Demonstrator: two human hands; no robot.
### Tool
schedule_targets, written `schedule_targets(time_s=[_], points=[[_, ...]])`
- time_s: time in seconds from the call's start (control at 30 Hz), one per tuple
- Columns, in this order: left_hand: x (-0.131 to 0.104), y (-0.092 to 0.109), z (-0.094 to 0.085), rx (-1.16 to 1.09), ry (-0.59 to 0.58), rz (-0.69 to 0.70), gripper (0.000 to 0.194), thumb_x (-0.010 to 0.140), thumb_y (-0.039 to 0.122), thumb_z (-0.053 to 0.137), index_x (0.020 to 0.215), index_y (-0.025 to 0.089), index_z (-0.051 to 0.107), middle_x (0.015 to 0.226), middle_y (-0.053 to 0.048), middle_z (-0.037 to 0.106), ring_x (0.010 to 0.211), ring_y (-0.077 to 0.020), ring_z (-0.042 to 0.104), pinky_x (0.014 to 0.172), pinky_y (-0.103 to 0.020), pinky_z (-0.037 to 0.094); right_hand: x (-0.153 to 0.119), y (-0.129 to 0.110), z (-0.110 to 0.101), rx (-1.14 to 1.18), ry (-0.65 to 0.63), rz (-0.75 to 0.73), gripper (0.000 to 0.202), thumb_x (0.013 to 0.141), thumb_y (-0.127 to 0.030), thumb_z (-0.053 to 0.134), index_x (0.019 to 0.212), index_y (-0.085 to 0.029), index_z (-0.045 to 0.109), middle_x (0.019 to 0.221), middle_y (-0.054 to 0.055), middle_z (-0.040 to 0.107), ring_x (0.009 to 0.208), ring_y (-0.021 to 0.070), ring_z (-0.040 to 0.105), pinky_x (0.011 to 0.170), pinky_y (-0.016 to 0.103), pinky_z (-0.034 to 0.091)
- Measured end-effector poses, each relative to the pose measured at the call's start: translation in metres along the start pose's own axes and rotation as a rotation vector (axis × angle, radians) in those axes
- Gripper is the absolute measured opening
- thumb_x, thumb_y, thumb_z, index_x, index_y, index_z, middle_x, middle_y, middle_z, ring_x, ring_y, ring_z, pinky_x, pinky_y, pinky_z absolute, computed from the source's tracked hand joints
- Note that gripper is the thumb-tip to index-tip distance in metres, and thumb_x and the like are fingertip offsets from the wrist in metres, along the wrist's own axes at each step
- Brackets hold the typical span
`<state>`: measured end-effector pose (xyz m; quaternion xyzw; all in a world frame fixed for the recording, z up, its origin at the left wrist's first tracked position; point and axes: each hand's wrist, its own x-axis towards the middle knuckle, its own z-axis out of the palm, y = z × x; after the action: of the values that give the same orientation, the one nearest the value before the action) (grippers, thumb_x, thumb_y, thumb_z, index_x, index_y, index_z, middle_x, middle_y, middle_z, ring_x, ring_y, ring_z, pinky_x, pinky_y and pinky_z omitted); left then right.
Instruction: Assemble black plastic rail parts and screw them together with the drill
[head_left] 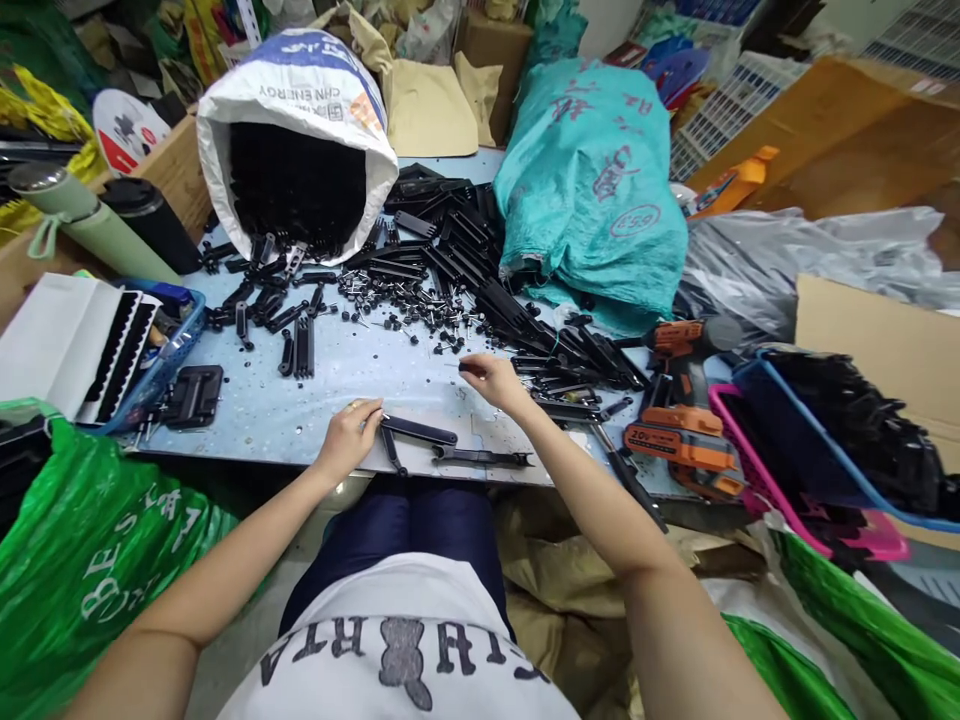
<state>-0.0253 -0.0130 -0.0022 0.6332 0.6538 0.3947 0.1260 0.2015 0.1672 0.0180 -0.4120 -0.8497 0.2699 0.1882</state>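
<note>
We keep our left hand (349, 430) at lower centre-left with the fingertips pinched narrow on the upper-left end of a black two-link part (420, 430), which lies near the table's front edge, its longer link pointing right and its shorter link pointing down. We hold a small black-headed pin (463, 367) between thumb and fingers of our right hand (491, 380), at the centre of the frame, above the table (255, 400) and apart from the two-link part. A fork-ended black bar (484, 457) lies just right of that part. Beyond our right hand, we note a scatter of small pins (412, 305) in the centre, bounded behind and to the right by a heap of long black parts (450, 230). A white sack (300, 75), upper left of centre, opens toward us with black parts at its mouth; a teal sack (592, 180), upper right of centre, blocks our view of the tabletop behind it. At right, an orange-and-black power drill (682, 390) stands beside a pink basket (795, 500) and a blue basket (802, 420) filled with black parts. At left, we find a light-blue basket (180, 330), a square black part (193, 395) beside it, and a pale green flask (105, 225) leaning near a black tumbler (150, 220). A green bag (105, 560) occupies the lower left, beside our left forearm.
</note>
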Motion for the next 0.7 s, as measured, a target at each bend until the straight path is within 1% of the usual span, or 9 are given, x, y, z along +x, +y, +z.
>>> schedule_targets(time_s=[0.1, 0.17, 0.27, 0.33, 0.4, 0.53, 0.7], points=[[0.003, 0.002, -0.004, 0.118, -0.073, 0.068, 0.027, 0.090, 0.024, 0.040, 0.104, 0.016, 0.062, 0.097, -0.009, 0.067, 0.089, -0.0182, 0.063, 0.080, -0.032, 0.051, -0.029, -0.009, -0.007, 0.102, -0.013, -0.037, 0.024, 0.081, -0.031, 0.056, 0.098, -0.017, 0.066, 0.090, 0.007, 0.066, 0.075, 0.0151, 0.061, 0.072, 0.028, 0.049], [0.004, 0.004, -0.005, 0.223, -0.143, 0.110, 0.028, 0.090, 0.023, 0.040, 0.105, 0.016, 0.062, 0.095, -0.010, 0.067, 0.088, -0.0199, 0.063, 0.079, -0.035, 0.051, -0.045, -0.016, -0.011, 0.124, -0.053, -0.091, 0.022, 0.083, -0.031, 0.054, 0.096, -0.017, 0.067, 0.090, 0.007, 0.065, 0.076, 0.0148, 0.061, 0.071, 0.027, 0.049], [0.005, 0.006, -0.003, 0.298, -0.221, 0.221, 0.029, 0.090, 0.018, 0.039, 0.107, 0.017, 0.062, 0.099, -0.011, 0.066, 0.100, -0.0217, 0.060, 0.088, -0.039, 0.047, -0.060, -0.027, -0.012, 0.112, -0.135, -0.096, 0.017, 0.083, -0.028, 0.055, 0.090, -0.017, 0.066, 0.084, 0.006, 0.066, 0.072, 0.0136, 0.061, 0.069, 0.026, 0.049], [0.005, 0.004, -0.002, 0.301, -0.234, 0.289, 0.032, 0.089, 0.014, 0.037, 0.110, 0.018, 0.061, 0.106, -0.012, 0.065, 0.108, -0.0217, 0.057, 0.093, -0.041, 0.044, -0.066, -0.035, -0.012, 0.075, -0.172, -0.080, 0.012, 0.081, -0.025, 0.057, 0.085, -0.016, 0.065, 0.077, 0.004, 0.065, 0.067, 0.0129, 0.060, 0.066, 0.025, 0.048], [0.005, -0.001, -0.001, 0.316, -0.244, 0.319, 0.034, 0.089, 0.013, 0.036, 0.113, 0.018, 0.060, 0.109, -0.013, 0.064, 0.110, -0.0216, 0.056, 0.094, -0.042, 0.043, -0.070, -0.041, -0.011, 0.013, -0.193, -0.119, 0.009, 0.080, -0.020, 0.057, 0.081, -0.015, 0.064, 0.074, 0.004, 0.064, 0.065, 0.0125, 0.059, 0.065, 0.024, 0.047], [0.005, -0.014, -0.001, 0.347, -0.259, 0.342, 0.032, 0.091, 0.018, 0.036, 0.110, 0.016, 0.061, 0.103, -0.013, 0.067, 0.107, -0.0220, 0.059, 0.092, -0.042, 0.044, -0.073, -0.049, -0.013, -0.087, -0.215, -0.253, 0.011, 0.081, -0.016, 0.053, 0.080, -0.015, 0.064, 0.077, 0.005, 0.062, 0.068, 0.0132, 0.058, 0.065, 0.023, 0.044], [0.002, -0.022, 0.000, 0.325, -0.309, 0.422, 0.035, 0.090, 0.013, 0.032, 0.111, 0.016, 0.060, 0.112, -0.011, 0.064, 0.112, -0.0218, 0.056, 0.091, -0.042, 0.042, -0.077, -0.053, -0.013, -0.225, -0.267, -0.267, 0.015, 0.083, -0.014, 0.049, 0.080, -0.015, 0.063, 0.080, 0.007, 0.062, 0.068, 0.0140, 0.058, 0.065, 0.023, 0.042]])
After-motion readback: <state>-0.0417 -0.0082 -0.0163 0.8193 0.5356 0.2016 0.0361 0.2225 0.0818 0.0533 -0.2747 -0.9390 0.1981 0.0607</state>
